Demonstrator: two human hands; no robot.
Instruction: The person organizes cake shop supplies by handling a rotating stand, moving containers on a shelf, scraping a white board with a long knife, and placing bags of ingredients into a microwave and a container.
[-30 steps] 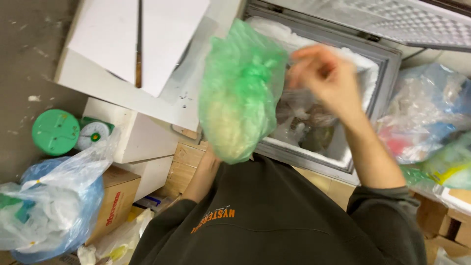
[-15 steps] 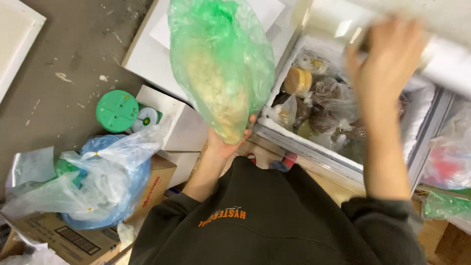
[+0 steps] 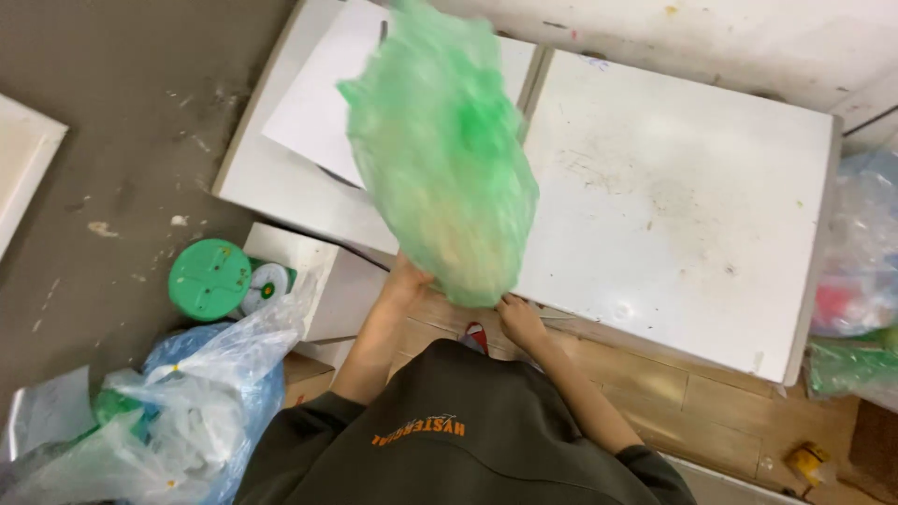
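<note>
A translucent green plastic bag [image 3: 449, 159] with pale bulky contents stands upright in front of me, blurred by motion. My left hand [image 3: 407, 281] grips it from below at its lower left. My right hand [image 3: 519, 320] sits just under the bag's bottom right, at the front edge of the shut white chest freezer lid [image 3: 673, 196]. Its fingers are partly hidden, so whether it touches the bag or the lid is unclear. My dark sweatshirt fills the bottom of the view.
White boards [image 3: 309, 122] lie left of the freezer. A white box [image 3: 318, 281], a round green lid [image 3: 210, 279] and a tape roll [image 3: 265, 285] sit lower left above a blue and clear bag pile [image 3: 206, 402]. More plastic bags [image 3: 861, 252] crowd the right edge.
The freezer, open with food inside before, is now covered by its shut lid. My right hand came down from the raised lid to its front edge. The green bag stayed in my left hand.
</note>
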